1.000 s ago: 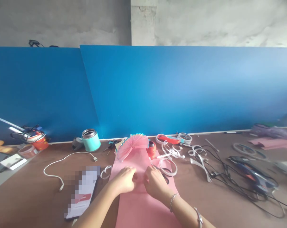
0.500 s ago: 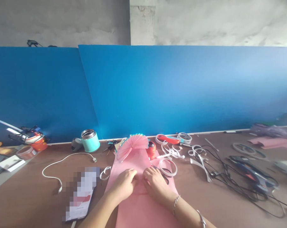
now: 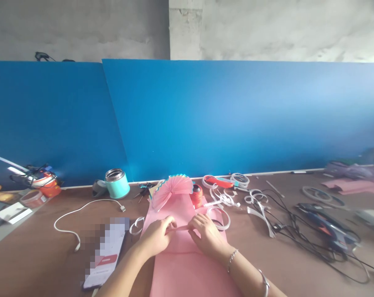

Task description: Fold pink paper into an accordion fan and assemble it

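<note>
Pink paper (image 3: 187, 268) runs up the table in front of me, with a crease across its middle. A narrow folded pink strip spans the gap between my hands. My left hand (image 3: 159, 234) pinches the strip's left end between thumb and fingers. At the other end, my right hand (image 3: 207, 235) has its fingers closed on the strip, thumb beneath; a bracelet and a bangle circle that wrist. Just beyond them lies a pleated pink paper fan (image 3: 173, 190) with a blue-green edge. Beside the fan stands a red round container (image 3: 197, 196).
Left of the paper are a phone (image 3: 108, 251), a white cable (image 3: 78, 210) and a turquoise cup (image 3: 117, 184). To the right lie tape rolls (image 3: 219, 218), white strips, an orange-handled tool (image 3: 219, 182) and a blue tool (image 3: 332, 233) among black cables. A blue partition (image 3: 221, 119) borders the table's back.
Both hands have lifted slightly and turned, the right a little outward. A narrow pink strip now shows between the fingertips, where earlier they pressed low on the paper.
</note>
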Tool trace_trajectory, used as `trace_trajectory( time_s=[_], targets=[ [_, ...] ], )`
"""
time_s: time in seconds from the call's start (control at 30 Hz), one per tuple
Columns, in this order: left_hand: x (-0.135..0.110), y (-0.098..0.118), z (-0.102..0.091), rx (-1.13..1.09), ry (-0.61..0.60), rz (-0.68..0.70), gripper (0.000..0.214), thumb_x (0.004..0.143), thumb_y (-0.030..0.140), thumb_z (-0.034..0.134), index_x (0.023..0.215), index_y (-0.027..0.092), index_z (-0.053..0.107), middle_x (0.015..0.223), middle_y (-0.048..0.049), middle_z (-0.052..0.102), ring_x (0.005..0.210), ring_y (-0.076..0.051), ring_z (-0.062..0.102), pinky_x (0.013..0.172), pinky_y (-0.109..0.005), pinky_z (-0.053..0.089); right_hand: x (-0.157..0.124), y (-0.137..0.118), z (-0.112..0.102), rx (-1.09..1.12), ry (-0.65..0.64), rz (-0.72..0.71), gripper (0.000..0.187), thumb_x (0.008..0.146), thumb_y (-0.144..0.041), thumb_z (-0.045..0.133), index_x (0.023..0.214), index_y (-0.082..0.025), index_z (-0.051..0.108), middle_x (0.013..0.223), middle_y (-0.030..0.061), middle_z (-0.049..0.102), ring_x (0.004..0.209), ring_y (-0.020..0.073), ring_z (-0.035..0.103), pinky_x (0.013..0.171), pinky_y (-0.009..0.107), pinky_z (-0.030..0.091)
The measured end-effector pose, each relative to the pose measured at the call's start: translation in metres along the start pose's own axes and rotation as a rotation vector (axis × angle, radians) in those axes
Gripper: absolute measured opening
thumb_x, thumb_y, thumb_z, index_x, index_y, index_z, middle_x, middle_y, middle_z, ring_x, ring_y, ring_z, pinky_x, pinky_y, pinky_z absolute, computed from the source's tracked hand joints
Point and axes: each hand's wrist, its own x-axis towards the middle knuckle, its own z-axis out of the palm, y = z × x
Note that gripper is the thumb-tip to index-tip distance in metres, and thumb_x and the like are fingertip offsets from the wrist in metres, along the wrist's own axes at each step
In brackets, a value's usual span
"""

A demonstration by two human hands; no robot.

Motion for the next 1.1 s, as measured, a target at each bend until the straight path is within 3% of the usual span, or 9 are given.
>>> trace_trajectory(
  time_s=[0.13,0.3,0.63,0.87,1.1],
  targets=[
    [0.0,0.005,0.008,0.063,0.057,0.04,0.036,0.077,0.022,0.056,0.113,0.029,0.06,0.105,-0.0019,0.071,0.088,-0.02,0.066,0.073,-0.027,0.046,0.0,-0.003,0.001,0.103,0.037,-0.002,0.014,0.081,-0.009,0.051,0.076,-0.019,0.059,0.075,0.0027,0.063,0.073,0.0176,0.056,0.071,0.031,0.039],
    [0.001,0.014,0.016,-0.025,0.117,0.132,0.023,0.086,0.024,0.046,0.092,0.025,0.068,0.088,-0.0022,0.073,0.081,-0.018,0.066,0.071,-0.024,0.047,0.0,-0.004,0.0,0.294,0.027,0.046,0.01,0.079,-0.012,0.056,0.078,-0.021,0.061,0.077,0.0012,0.065,0.075,0.0166,0.058,0.074,0.03,0.042],
    [0.003,0.008,0.013,-0.152,0.104,-0.039,0.025,0.083,0.035,0.049,0.089,0.022,0.07,0.08,-0.0024,0.073,0.073,-0.018,0.065,0.066,-0.025,0.048,-0.001,0.004,0.0,0.386,0.105,0.163,0.01,0.074,-0.01,0.059,0.075,-0.02,0.056,0.079,0.0023,0.062,0.076,0.0174,0.058,0.069,0.028,0.045],
    [0.006,0.008,0.022,-0.218,0.148,-0.069,0.028,0.077,0.035,0.058,0.101,0.025,0.068,0.101,-0.003,0.073,0.093,-0.02,0.066,0.081,-0.027,0.049,0.0,0.002,0.003,0.42,0.131,0.148,0.009,0.078,-0.014,0.059,0.072,-0.02,0.059,0.076,0.0022,0.063,0.074,0.0166,0.06,0.07,0.028,0.046],
    [0.005,0.016,0.021,-0.205,0.214,-0.038,0.013,0.079,0.031,0.057,0.084,0.024,0.066,0.088,-0.0008,0.073,0.086,-0.019,0.067,0.075,-0.027,0.05,0.001,0.002,0.002,0.495,0.123,0.188,0.009,0.077,-0.013,0.059,0.071,-0.02,0.062,0.077,0.0019,0.062,0.074,0.0157,0.059,0.07,0.027,0.047]
  ],
)
